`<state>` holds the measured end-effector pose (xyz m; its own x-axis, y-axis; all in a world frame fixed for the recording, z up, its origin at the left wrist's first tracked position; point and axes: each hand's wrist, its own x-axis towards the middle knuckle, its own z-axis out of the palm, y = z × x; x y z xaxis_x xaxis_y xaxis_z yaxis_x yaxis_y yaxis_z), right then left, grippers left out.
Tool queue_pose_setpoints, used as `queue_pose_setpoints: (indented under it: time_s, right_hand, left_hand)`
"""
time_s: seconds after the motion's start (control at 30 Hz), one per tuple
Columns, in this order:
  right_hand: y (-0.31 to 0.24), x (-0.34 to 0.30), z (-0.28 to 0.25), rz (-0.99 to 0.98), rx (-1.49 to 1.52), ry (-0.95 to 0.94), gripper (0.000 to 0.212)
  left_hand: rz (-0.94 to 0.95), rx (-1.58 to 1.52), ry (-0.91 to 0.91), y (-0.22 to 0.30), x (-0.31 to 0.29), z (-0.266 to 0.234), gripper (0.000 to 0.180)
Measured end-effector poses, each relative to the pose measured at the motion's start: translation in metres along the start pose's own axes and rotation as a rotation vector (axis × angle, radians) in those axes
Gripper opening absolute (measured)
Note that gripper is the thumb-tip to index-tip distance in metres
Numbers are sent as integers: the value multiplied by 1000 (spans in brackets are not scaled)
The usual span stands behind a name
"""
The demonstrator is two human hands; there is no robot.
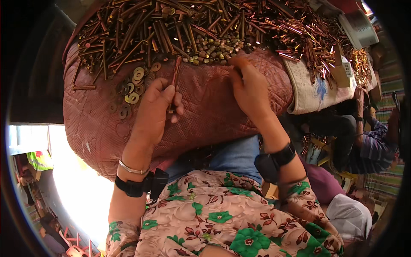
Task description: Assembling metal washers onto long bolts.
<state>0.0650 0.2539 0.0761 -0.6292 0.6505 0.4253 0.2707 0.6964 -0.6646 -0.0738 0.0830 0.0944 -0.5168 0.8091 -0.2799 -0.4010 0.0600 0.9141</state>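
My left hand (156, 103) is closed around a copper-coloured bolt (176, 72), held upright between thumb and fingers. What looks like a sleeve covers the bolt's upper part, and its lower end shows below my thumb. Flat washers (138, 76) lie in a loose heap just left of this hand. At the near edge of a pile of small brassy nuts (220, 49) is my right hand (251, 88), thumb and index finger apart. Its fingertips are slightly blurred, and the other fingers are hidden behind the hand.
Long bolts (141, 30) heap across the back of the reddish quilted cover (205, 94). Thinner copper-coloured pieces (299, 30) pile up at the back right, beside a pale cloth (314, 92) and a cardboard piece (340, 70). Another person's striped sleeve (376, 147) shows at the right.
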Motion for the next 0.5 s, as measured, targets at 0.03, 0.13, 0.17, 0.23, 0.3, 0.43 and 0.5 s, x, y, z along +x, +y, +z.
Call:
queue_pose_setpoints:
  time_s: [0.03,0.13,0.17,0.23,0.3,0.43,0.5]
  right_hand:
    - [9,3,4,-4,-59,-16,19]
    - [15,13,12,-11,-180,-35,18]
    - [14,14,16,-15,-241,-36,18]
    - [11,16,22,28,-280,-57,19]
    - [7,18,23,67,-318,-77,21]
    - [4,15,23,79,-304,-80,20]
    - [4,11,23,82,-268,-62,20]
  left_hand:
    - [-29,-58,-38,-2,1,1,12]
    - [4,-43,-117,-5,4,-1,13]
    - [0,-44,-115,-6,4,-2,13]
    - [-10,13,-127,-6,5,-3,20]
    - [-14,3,-128,-5,4,-4,21]
    - [10,-62,-112,-7,4,-6,22]
    - [15,-84,-113,-10,6,-7,22]
